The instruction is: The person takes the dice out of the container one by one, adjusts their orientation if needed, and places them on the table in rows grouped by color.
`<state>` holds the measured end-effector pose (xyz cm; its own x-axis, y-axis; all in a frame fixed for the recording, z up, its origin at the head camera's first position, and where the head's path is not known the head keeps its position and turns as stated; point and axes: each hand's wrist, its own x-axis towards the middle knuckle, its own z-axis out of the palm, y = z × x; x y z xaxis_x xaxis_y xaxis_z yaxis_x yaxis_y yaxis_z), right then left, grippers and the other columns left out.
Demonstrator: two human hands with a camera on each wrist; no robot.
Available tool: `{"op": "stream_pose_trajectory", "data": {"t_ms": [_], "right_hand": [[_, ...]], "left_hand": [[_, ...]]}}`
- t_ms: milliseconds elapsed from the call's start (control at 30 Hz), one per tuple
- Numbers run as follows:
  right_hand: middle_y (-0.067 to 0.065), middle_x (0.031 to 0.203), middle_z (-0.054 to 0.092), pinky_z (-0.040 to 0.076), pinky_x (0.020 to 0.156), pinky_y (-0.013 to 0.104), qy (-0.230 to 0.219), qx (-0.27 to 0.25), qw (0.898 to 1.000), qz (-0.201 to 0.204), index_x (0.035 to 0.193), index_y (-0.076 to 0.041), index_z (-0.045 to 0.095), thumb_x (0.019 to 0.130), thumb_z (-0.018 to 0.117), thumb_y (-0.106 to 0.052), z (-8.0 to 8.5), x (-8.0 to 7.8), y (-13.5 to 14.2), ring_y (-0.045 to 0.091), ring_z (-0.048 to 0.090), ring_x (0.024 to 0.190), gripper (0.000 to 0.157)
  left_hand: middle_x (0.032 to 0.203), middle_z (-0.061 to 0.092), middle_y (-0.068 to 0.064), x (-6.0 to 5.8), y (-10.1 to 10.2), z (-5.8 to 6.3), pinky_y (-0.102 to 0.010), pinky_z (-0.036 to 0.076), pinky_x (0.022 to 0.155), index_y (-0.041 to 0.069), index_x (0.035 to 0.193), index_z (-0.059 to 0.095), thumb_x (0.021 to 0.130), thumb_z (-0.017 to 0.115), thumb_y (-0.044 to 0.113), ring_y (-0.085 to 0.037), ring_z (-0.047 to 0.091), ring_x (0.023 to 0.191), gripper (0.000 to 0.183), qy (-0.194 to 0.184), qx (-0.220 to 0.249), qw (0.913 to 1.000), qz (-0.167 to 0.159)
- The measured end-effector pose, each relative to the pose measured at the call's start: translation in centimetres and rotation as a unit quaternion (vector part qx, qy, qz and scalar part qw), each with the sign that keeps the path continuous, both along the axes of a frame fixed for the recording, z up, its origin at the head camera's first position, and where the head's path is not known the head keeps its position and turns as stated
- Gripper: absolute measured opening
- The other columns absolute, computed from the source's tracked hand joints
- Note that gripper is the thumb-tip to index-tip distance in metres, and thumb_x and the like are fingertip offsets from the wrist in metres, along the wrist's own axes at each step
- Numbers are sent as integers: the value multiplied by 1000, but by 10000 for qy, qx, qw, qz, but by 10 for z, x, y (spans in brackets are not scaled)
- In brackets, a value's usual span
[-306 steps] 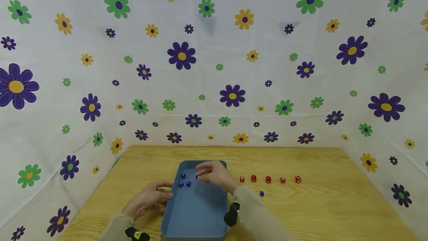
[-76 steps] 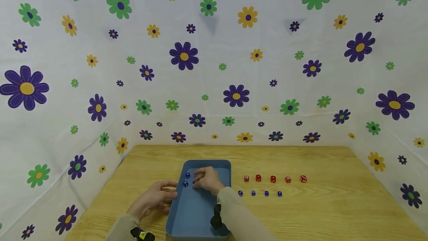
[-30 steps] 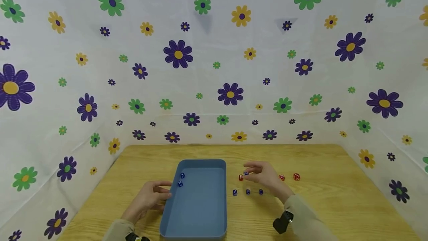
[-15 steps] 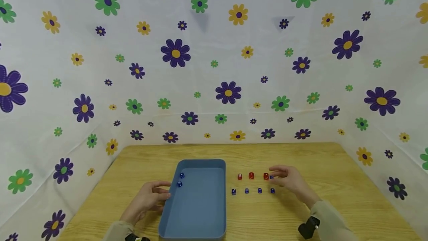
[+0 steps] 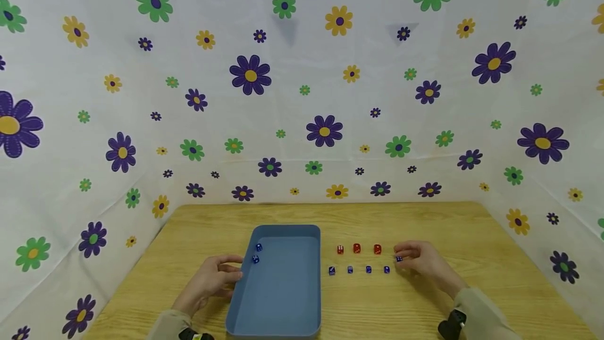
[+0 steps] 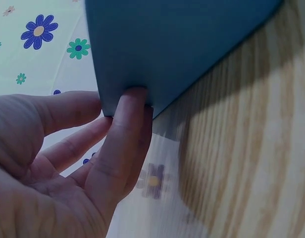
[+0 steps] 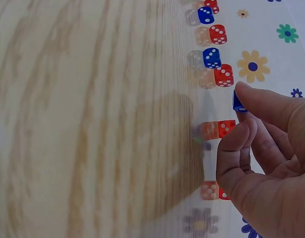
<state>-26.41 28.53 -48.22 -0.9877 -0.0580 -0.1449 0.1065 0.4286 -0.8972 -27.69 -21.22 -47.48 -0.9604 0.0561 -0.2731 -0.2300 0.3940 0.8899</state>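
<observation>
My right hand pinches a blue die between thumb and fingertips, just above the table at the right end of a row of blue dice. Behind that row lie red dice; the hand covers part of the red row in the head view. Beside the fingers, the right wrist view shows another red die. Against the outer left wall of a blue tray, my left hand rests its fairly straight fingertips. Two blue dice lie in the tray's far left corner.
The wooden table carries the tray near its middle front, with the dice rows to the right of it. White flower-printed cloth hangs behind the table and along both sides.
My right hand has carried the blue die out of the tray, across the red dice, to the row's right end. Earlier, more blue dice lay in the tray. The left hand stays put.
</observation>
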Motion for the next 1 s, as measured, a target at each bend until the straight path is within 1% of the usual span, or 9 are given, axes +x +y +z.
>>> {"op": "stream_pose_trajectory", "data": {"t_ms": [233, 333, 533, 767, 1000], "right_hand": [[19, 117, 68, 47, 59, 28, -10, -2, 10000, 76, 125, 4, 61, 86, 72, -2, 1, 1, 4, 15, 63, 86, 41], [19, 118, 68, 47, 59, 28, -41, 133, 9999, 40, 124, 4, 62, 85, 73, -1, 0, 2, 6, 15, 62, 85, 40], [16, 112, 70, 48, 60, 29, -48, 455, 9990, -15, 120, 3, 65, 84, 75, -2, -1, 4, 9, 14, 62, 85, 38], [15, 107, 71, 49, 60, 30, 48, 531, 9985, 134, 119, 4, 65, 81, 76, 0, -4, 6, 11, 16, 64, 87, 39], [16, 105, 71, 52, 63, 29, 193, 484, 9985, 175, 115, 6, 65, 79, 76, 5, -7, 8, 11, 20, 65, 90, 38]], "left_hand": [[108, 64, -19, -1, 0, 1, -39, 59, 61, 2, 130, 59, 89, 68, 2, -20, 67, 81, 42, 50, -7, 10000, 53], [109, 65, -19, -1, 0, 1, -39, 59, 61, 2, 130, 59, 89, 69, 3, -20, 68, 81, 42, 40, -12, 10000, 36], [110, 65, -20, 0, 0, 1, -38, 59, 62, 2, 130, 58, 89, 69, 3, -20, 68, 81, 43, -32, 68, 10000, 0], [109, 66, -19, -1, 2, 1, -38, 59, 60, 3, 128, 60, 89, 68, 2, -20, 67, 80, 40, -21, -22, 10000, 56], [110, 65, -19, 0, 1, 2, -39, 59, 61, 2, 129, 59, 89, 68, 3, -20, 68, 81, 41, -9, -10, 10000, -51]]}}
